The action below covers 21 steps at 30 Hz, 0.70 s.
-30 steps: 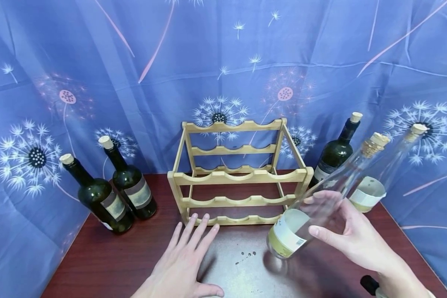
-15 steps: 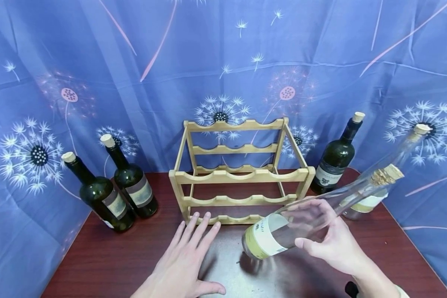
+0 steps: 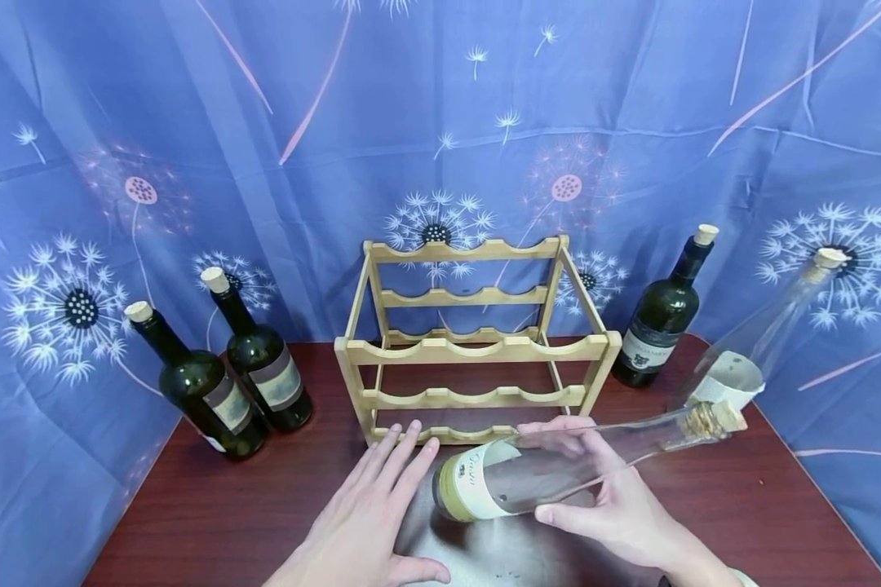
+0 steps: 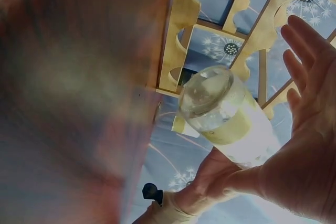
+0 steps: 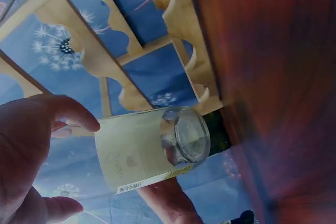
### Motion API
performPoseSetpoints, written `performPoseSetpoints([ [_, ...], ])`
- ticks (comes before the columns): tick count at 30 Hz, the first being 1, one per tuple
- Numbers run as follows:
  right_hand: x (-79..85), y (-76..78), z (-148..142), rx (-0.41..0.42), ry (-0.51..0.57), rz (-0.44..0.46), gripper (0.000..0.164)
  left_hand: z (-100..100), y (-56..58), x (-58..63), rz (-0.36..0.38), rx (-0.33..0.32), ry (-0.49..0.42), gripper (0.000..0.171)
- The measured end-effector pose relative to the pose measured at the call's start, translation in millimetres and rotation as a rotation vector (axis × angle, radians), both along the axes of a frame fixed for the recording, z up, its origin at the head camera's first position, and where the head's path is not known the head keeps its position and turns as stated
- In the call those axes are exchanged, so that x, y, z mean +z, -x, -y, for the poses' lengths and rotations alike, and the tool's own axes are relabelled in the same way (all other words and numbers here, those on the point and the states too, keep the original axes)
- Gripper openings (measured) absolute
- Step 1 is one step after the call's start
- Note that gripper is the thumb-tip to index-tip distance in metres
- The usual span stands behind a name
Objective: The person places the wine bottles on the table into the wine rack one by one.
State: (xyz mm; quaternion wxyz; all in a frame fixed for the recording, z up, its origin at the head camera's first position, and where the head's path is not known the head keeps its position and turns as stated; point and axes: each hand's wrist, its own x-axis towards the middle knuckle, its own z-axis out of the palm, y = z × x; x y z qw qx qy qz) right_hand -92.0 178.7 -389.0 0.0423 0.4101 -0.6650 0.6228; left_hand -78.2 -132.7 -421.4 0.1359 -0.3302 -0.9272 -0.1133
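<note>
In the head view my right hand (image 3: 624, 509) grips a clear glass wine bottle (image 3: 532, 481), its thumb on the near side and its fingers seen through the glass. The bottle lies nearly level, base to the left, corked neck tilted up to the right. A white and yellow-green label (image 5: 131, 150) wraps its lower part. My left hand (image 3: 370, 509) is spread with straight fingers beside the bottle's base, holding nothing. In the left wrist view that base (image 4: 207, 95) faces the camera, near the left palm. Just behind both hands stands a light wooden wine rack (image 3: 473, 350) with scalloped rails.
Two corked dark green bottles (image 3: 205, 391) (image 3: 267, 371) stand at the left of the reddish-brown table (image 3: 191, 522). At the right are another dark bottle (image 3: 657, 318) and a second clear corked bottle (image 3: 759, 342). A blue dandelion-print curtain (image 3: 323, 204) hangs behind.
My right hand has moved left and toward me with the clear bottle, tipping it from a steep slant to nearly level. The bottle's base is now close to my left hand, which has hardly moved.
</note>
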Motion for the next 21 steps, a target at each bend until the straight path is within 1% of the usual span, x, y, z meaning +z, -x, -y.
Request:
performPoseSetpoints([
  [6,-16.5,3.0,5,0.147,0.073,0.033,0.075,-1,0.6,0.2,0.008,-0.014,-0.007,0.122],
  [10,-24.6,3.9,8,0.181,0.083,0.037,0.075,-2,0.0,0.2,0.032,-0.02,-0.01,0.118],
  [14,-29.2,1.7,14,0.22,0.102,0.052,0.076,-3,-1.0,-0.7,0.051,-0.033,-0.034,0.116],
  [18,-33.3,-1.5,21,0.294,0.15,0.078,0.076,-5,-1.2,-3.3,0.071,-0.067,-0.064,0.116],
  [21,-35.2,-3.2,24,0.329,0.167,0.086,0.076,-5,-1.4,-5.1,0.081,-0.091,-0.071,0.116],
])
